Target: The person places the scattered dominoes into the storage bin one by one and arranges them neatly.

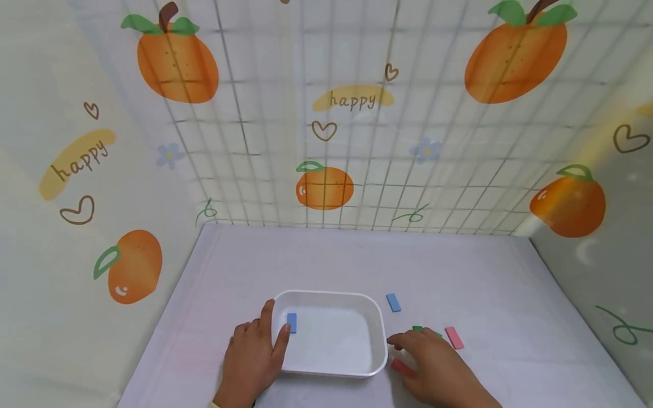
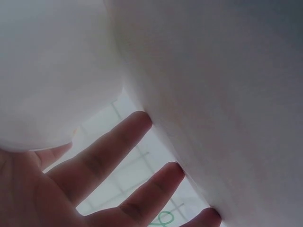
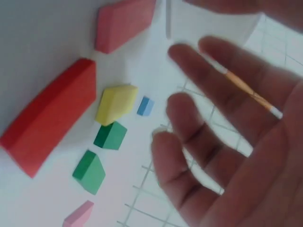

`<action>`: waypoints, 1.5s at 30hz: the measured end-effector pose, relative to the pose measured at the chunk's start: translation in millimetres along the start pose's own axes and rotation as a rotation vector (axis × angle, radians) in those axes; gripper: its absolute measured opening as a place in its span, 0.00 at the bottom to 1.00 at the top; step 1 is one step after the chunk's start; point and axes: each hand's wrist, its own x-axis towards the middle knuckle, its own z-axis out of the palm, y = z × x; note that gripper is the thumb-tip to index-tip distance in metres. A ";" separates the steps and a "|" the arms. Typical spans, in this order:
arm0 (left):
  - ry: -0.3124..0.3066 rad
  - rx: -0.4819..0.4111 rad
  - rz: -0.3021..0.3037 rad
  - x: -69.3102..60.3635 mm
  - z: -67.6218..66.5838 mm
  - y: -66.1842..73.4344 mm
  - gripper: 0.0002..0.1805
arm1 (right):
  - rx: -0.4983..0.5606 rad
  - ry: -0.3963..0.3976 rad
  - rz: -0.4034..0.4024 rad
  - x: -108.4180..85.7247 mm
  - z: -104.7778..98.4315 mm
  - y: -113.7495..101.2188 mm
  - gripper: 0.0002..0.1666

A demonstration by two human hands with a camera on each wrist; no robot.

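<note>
The left hand [image 1: 252, 351] holds the near-left side of the white tray [image 1: 336, 345]. Its thumb goes over the rim and its pointing finger stays outside, so the wall sits between them. The other fingers are spread out, with their tips down on the surface [image 1: 285, 258]. I think it holds on like this so the tray won't slide around.

The right hand [image 1: 433, 362] is loose and has nothing in it. It is just past the right side of the tray, above some blocks, with its fingers a bit bent and apart.

Inside the tray, a small blue block [image 1: 292, 322] lies near the left end, by the left thumb. The tray's walls should stop it from slipping out.

The rest lie to the right of the tray. A reddish block [image 1: 403, 368] is close to the right thumb. From the right wrist you can also see a big red block [image 3: 54, 118], a yellow block [image 3: 116, 103] and two green blocks [image 3: 89, 172]. A pink block [image 1: 454, 338] lies farther right, and another blue block [image 1: 393, 302] lies farther back. They are probably there because the right hand can reach them easily.

Behind it all hangs a cloth with oranges [image 1: 357, 144].
</note>
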 end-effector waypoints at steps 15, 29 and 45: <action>0.015 0.001 0.007 -1.6 -1.1 -0.9 0.41 | 0.207 -0.444 0.286 9.8 -3.8 0.2 0.41; -0.019 0.005 -0.021 -1.9 -1.3 -0.1 0.41 | 0.057 -0.230 0.071 1.2 1.9 3.3 0.26; -0.027 0.002 -0.023 -0.2 1.1 -0.9 0.40 | 0.072 -0.085 -0.064 -2.8 4.7 4.3 0.25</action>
